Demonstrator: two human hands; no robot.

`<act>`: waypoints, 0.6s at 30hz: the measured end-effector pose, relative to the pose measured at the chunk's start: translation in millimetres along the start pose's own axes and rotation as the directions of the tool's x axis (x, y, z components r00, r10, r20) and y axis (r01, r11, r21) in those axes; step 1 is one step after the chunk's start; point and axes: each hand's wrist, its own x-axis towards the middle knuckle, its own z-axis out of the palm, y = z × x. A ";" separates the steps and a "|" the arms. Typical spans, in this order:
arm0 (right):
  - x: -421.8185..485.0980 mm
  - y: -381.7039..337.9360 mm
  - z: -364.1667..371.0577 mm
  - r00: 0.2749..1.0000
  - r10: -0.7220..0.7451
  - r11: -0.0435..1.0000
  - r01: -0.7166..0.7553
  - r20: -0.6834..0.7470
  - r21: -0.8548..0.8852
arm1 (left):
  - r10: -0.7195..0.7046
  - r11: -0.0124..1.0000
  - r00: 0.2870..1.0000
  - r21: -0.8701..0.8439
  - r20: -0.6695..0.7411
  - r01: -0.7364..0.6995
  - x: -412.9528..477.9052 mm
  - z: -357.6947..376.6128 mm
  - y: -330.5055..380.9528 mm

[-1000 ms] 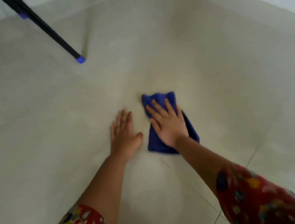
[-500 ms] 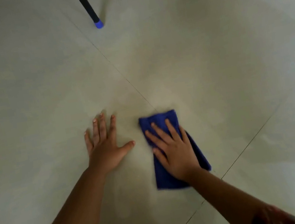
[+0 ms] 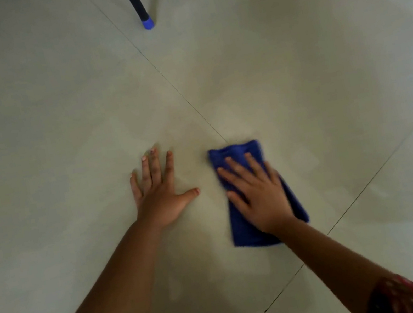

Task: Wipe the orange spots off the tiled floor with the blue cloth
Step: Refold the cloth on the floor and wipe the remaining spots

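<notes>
Right hand (image 3: pixel 259 196), fingers straight, presses the folded blue fabric cloth (image 3: pixel 235 152) flat on the pale tiled floor (image 3: pixel 54 114), just right of the open, flat left hand (image 3: pixel 159 195); risk: unpinched cloth bunches under the palm, smearing rather than lifting orange spots (none discernible).

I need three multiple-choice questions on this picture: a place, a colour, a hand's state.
1. Where is the blue cloth?
A. under the right hand
B. in a bucket
C. on a chair

2. What colour is the tip of the black pole?
A. red
B. blue
C. white

3. How is the left hand?
A. gripping the cloth
B. flat on the tiled floor, fingers spread
C. raised as a fist

Answers: 1 A, that hand presses on it; 2 B, its end cap is blue; 3 B, its palm lies on bare tile.
</notes>
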 end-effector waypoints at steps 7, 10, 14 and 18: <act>129.3 82.6 -31.5 0.841 0.536 0.844 -0.530 -0.074 0.083 | 0.002 1.000 1.000 0.013 -0.004 -0.002 2.6 2.8 -1.6; 196.0 50.4 -31.4 0.910 0.412 0.910 -0.410 -0.036 0.067 | 0.004 1.000 1.000 0.025 -0.022 -0.004 1.7 3.9 -1.3; 182.0 5.4 -24.7 0.999 -0.053 0.998 0.053 0.010 -0.023 | -0.004 1.000 1.000 0.025 -0.006 0.004 3.2 2.6 -0.7; 118.6 45.1 -20.0 0.995 -0.095 0.995 0.095 0.005 -0.042 | 0.000 1.000 1.000 0.009 -0.027 0.000 2.2 4.5 -1.0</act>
